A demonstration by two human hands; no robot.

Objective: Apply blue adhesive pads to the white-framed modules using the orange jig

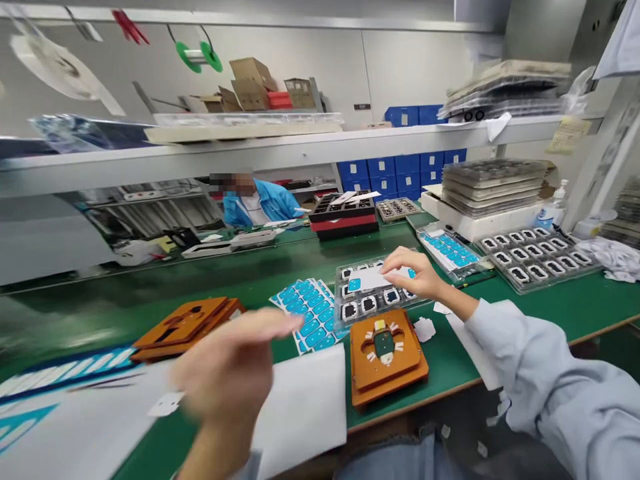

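Observation:
My right hand [416, 272] is over a clear tray [340, 324] of white-framed parts. Its thumb and fingers close on a white strip [373, 279] with blue stickers at its ends. My left hand [230, 367] hovers above the near left of the table, smeared by motion, so its grip is unclear. Between the hands, nearer me, stands an orange fixture [363, 373] with a small dark green part [384, 343] in its recess. Sheets of blue stickers [313, 310] lie left of the tray, partly under it.
Another orange fixture [183, 323] stands at left. White paper [310, 407] lies in front of me. On the right are a second parts tray [537, 257], bagged blue stickers [450, 252] and stacked trays [493, 187]. A person in a blue jacket [275, 200] sits opposite, below a shelf [300, 152].

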